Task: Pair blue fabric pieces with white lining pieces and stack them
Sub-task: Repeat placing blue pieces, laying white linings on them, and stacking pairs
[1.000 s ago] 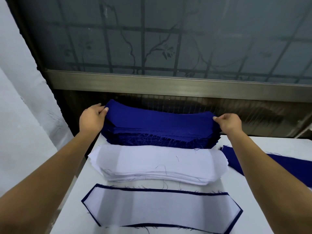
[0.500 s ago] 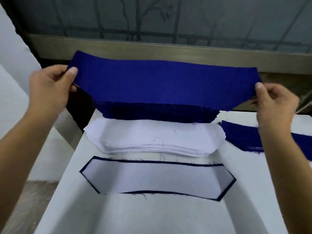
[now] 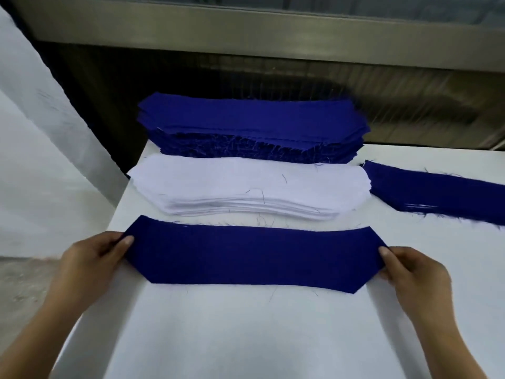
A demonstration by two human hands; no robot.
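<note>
My left hand (image 3: 93,259) and right hand (image 3: 414,273) are bare; both forearms (image 3: 41,340) bare as far as they show; thumbnails (image 3: 128,239) short, plain.

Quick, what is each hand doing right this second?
Left hand: pinches the left end of the blue fabric piece.
Right hand: pinches the right end of the same piece.

white surface (image 3: 246,337) underneath, metal window ledge (image 3: 273,34) along the far side, white sheet (image 3: 41,160) hanging on the left.
</note>
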